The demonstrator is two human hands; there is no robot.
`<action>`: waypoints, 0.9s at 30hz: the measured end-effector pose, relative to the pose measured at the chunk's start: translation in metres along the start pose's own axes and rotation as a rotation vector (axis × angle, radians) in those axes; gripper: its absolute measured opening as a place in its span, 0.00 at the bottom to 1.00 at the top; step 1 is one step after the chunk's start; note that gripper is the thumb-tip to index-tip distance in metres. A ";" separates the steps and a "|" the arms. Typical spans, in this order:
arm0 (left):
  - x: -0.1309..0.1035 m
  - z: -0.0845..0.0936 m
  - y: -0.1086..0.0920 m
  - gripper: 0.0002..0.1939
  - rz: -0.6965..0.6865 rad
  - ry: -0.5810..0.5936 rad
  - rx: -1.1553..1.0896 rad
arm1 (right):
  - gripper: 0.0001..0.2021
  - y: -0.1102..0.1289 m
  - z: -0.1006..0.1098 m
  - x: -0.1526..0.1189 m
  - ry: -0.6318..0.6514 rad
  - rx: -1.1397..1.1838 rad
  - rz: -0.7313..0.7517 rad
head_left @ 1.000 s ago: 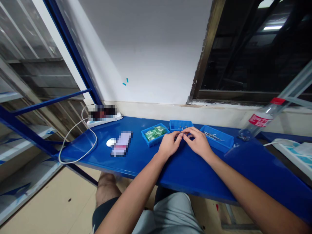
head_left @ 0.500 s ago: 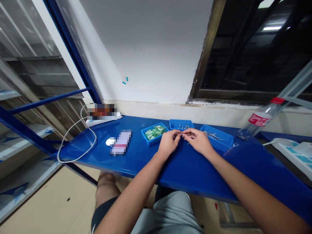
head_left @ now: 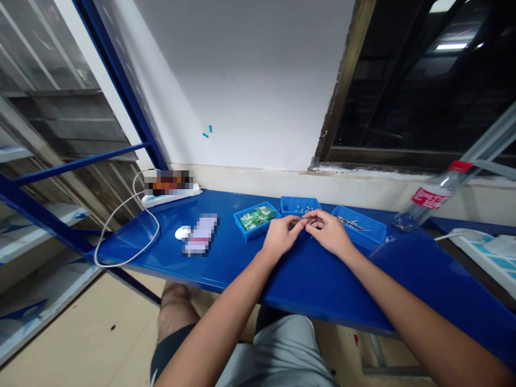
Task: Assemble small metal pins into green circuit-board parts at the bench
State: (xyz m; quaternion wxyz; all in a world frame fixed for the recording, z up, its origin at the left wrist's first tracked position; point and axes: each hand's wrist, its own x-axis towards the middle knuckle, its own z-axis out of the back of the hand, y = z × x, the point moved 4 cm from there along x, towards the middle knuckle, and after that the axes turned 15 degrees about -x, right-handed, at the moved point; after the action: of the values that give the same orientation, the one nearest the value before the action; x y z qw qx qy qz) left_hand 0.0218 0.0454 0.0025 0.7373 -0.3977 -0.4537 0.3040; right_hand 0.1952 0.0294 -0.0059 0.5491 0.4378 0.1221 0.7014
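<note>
Over the blue table, my left hand and my right hand meet at the fingertips. Both are pinched closed around something too small and too covered to make out. Just behind them stands a blue bin with small shiny metal pieces. To the left, another blue bin is filled with green-and-clear packets. A third blue bin, right of my right hand, holds several thin metal rods.
A phone and a white round object lie to the left. Behind them is a white power strip with a looping cable. A plastic bottle leans at right, near another power strip.
My fingertips have shifted slightly and drawn closer together. A small metallic bit visible between them before is now covered by the fingers.
</note>
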 end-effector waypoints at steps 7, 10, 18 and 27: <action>0.002 0.003 0.010 0.10 0.020 -0.028 -0.041 | 0.09 0.001 -0.002 -0.001 0.029 0.032 -0.008; 0.002 0.003 0.011 0.10 0.008 -0.006 0.008 | 0.11 -0.004 -0.004 -0.001 0.041 0.087 -0.069; 0.002 0.002 0.010 0.17 0.007 -0.058 -0.099 | 0.19 -0.012 -0.008 0.002 0.035 0.169 -0.095; 0.004 0.001 0.017 0.21 0.025 -0.049 -0.291 | 0.11 -0.002 -0.007 0.000 0.029 0.048 0.019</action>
State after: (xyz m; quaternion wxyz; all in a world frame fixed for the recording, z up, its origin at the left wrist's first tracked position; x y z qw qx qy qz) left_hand 0.0212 0.0571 -0.0107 0.6568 -0.4984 -0.5057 0.2538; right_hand 0.1914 0.0321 -0.0108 0.5300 0.4417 0.1427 0.7097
